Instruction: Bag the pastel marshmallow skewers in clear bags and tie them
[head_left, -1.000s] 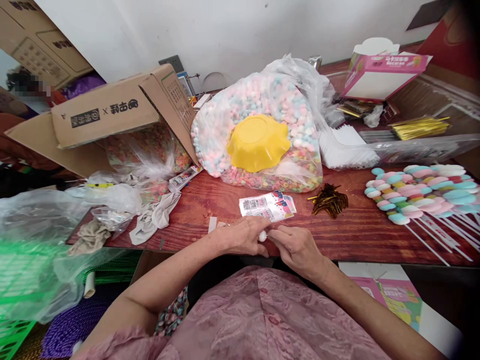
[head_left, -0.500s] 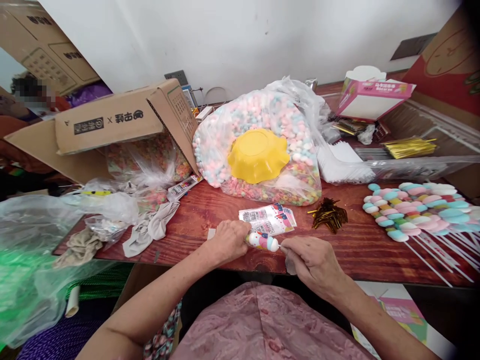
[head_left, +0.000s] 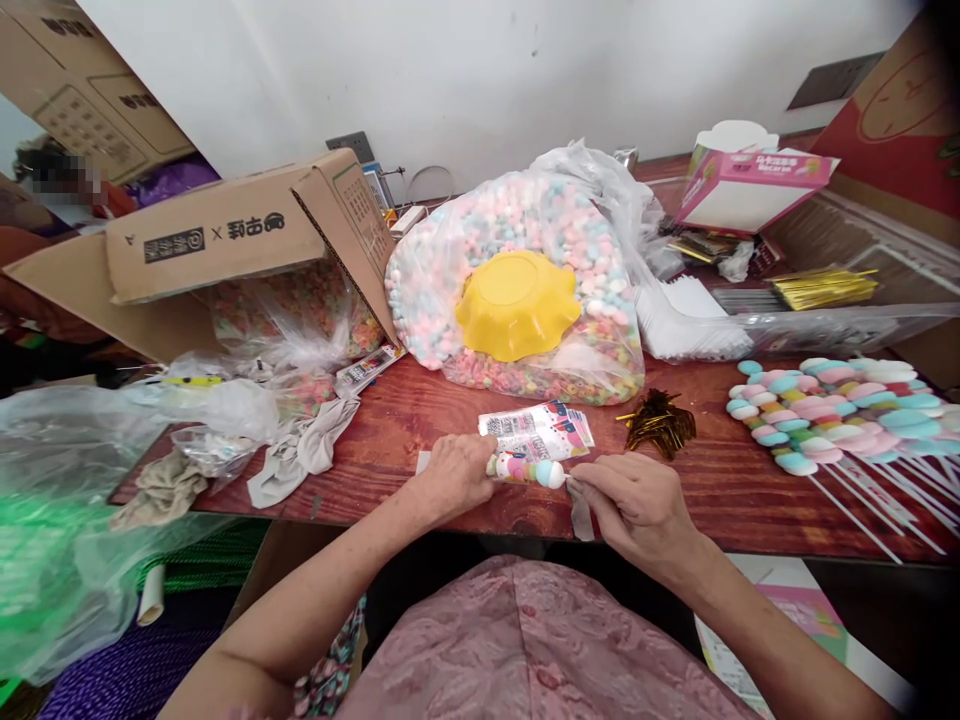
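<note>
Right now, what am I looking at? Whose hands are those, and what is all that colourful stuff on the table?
This picture comes from a small camera worn on a person's head, looking down, so the two hands at the bottom are that person's own. There is no machine here.

The left hand grips a candy stick, a short row of pastel sweets. The right hand pinches something at the stick's other end, beside a bit of clear wrapper.

They work at a red wooden table. On it lie a big bag of sweets with a yellow bowl inside, a pile of finished sticks on the right, gold twist ties, printed labels, and a tipped cardboard box on the left. A pink box stands at the back.
</note>
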